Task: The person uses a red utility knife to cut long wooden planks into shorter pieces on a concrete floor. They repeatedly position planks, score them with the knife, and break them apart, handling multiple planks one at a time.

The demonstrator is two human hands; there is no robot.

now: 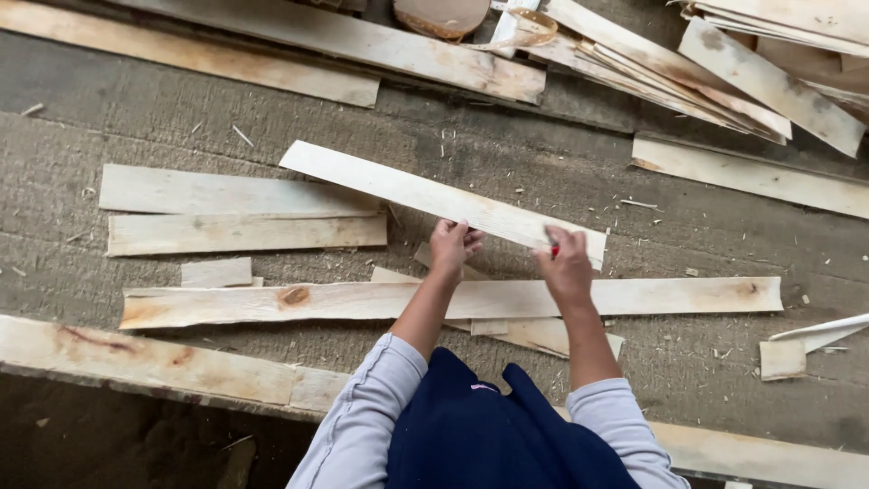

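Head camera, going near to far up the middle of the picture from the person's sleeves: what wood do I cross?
Edge plank at the sleeves → long knotted board → left hand and right hand → pale strip they hold → long plank at the far edge.

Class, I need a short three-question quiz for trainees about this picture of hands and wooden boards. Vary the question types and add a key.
1. True or false: both hands touch the pale slanted board.
2. Which hand holds a small red thing against that board? A) left hand B) right hand
3. Fill in: the long board lying crosswise under the forearms has a dark ____ near its left end.

Key
1. True: both hands are on its near edge.
2. B: the red thing shows at the right hand's fingers.
3. Knot.
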